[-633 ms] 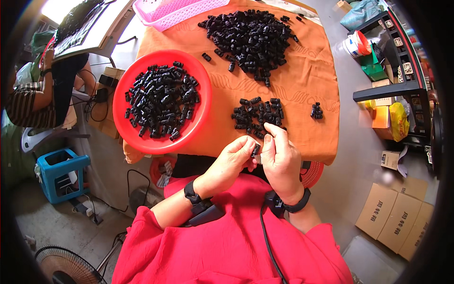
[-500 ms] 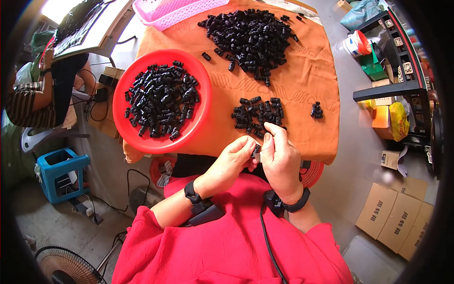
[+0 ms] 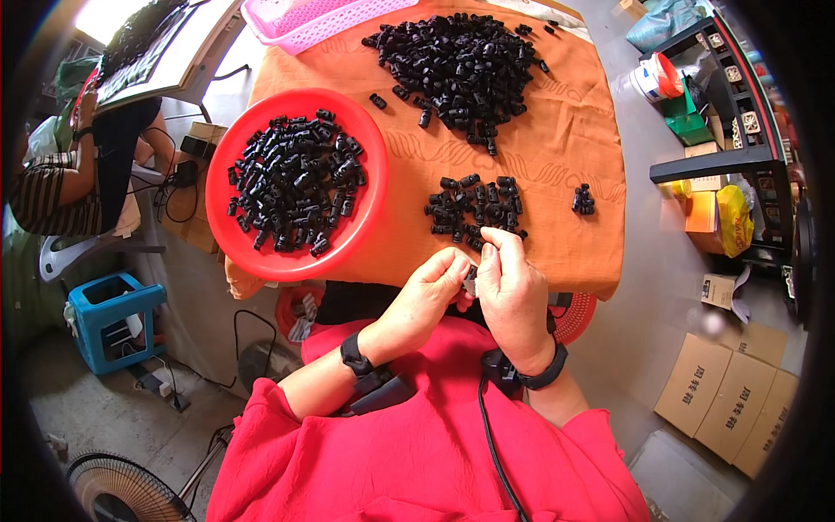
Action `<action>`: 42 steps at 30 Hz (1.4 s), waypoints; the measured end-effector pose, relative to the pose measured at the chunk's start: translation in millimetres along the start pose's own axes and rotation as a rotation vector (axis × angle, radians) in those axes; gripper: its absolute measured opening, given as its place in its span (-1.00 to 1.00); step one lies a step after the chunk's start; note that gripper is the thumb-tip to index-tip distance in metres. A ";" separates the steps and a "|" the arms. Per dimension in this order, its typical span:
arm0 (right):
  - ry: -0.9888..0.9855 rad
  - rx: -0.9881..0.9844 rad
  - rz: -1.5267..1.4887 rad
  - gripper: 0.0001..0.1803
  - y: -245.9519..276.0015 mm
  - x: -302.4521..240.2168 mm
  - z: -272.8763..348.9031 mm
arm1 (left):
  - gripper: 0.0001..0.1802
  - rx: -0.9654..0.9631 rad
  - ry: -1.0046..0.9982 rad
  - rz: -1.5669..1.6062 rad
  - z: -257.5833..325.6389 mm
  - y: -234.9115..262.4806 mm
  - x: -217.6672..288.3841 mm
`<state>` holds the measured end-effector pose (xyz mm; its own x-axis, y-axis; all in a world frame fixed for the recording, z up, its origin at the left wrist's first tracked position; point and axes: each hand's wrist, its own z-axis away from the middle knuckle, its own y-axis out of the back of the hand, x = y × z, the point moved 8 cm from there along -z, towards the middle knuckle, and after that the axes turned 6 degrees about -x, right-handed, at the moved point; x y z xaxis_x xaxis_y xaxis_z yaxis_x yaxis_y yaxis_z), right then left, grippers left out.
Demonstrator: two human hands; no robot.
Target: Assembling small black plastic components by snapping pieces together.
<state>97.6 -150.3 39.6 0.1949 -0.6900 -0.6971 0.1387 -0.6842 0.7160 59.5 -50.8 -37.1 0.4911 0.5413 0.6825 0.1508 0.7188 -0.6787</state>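
Over the front edge of the table, my left hand [image 3: 419,294] and my right hand [image 3: 513,300] meet with their fingertips together. Between them is a small black plastic piece [image 3: 470,277], mostly covered by the fingers. My left thumb and fingers pinch it; the right fingers are closed against its other side. Just beyond the hands lies a loose cluster of similar black pieces [image 3: 477,207]. A wide red basin [image 3: 377,209] to the left holds many more of these short cylindrical pieces. Farther back is a big heap of black pieces [image 3: 457,74], and a tiny group [image 3: 583,200] lies at the right.
An orange cloth [image 3: 557,130] covers the table, with a pink plastic basket [image 3: 335,22] at its far left corner. On the left are another person's arm [image 3: 74,178], a blue stool [image 3: 113,304] and a fan [image 3: 122,487]. A dark shelf [image 3: 722,165] and cardboard boxes [image 3: 722,391] stand right.
My right hand has shifted very slightly left, and both hands stay closed around the small piece. The piles and the basin's contents look the same.
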 end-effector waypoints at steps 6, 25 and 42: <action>0.011 0.029 0.033 -0.82 -1.5 -2.5 0.2 | -0.75 0.083 -0.033 -0.107 1.2 4.2 -0.8; -0.056 0.077 -0.013 -0.81 -8.2 7.6 1.9 | -0.76 0.103 0.004 0.022 1.0 7.7 -3.6; -0.151 -0.256 -0.441 -0.86 -14.4 21.1 6.2 | -0.79 0.024 0.118 0.268 1.1 2.2 -10.8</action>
<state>93.8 -156.5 14.3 -0.0754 -0.3888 -0.9182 0.4124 -0.8506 0.3263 53.5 -54.5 -45.7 0.6075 0.6597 0.4425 -0.0176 0.5681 -0.8228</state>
